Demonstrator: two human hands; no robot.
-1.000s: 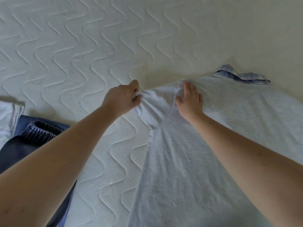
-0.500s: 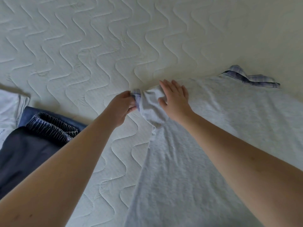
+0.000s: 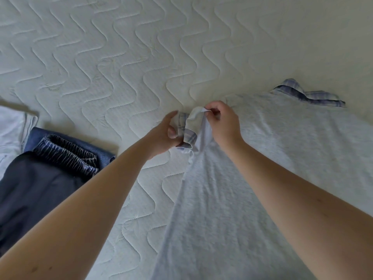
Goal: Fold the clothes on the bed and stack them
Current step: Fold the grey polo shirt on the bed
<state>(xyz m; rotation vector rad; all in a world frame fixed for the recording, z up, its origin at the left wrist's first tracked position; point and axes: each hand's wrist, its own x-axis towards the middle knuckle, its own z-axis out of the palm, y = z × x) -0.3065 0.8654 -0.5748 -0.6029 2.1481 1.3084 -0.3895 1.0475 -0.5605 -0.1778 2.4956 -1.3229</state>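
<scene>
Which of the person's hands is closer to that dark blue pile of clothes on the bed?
Left. The left hand holds the grey shirt's plaid sleeve cuff, on the side toward the dark blue pile. The right hand pinches the sleeve farther away.

One wide camera on my head looks forward and down, close over my forearms, onto the bed (image 3: 121,57).

Bed with a wavy-quilted white mattress (image 3: 121,63) and a few clothes on it

A light grey shirt (image 3: 252,188) with a plaid collar (image 3: 308,94) lies spread on the right side of the bed. Over at the left edge sits dark navy clothing with a gathered elastic waistband (image 3: 66,154), on top of blue fabric (image 3: 40,134), touching a white garment (image 3: 12,126) at the very edge.
</scene>
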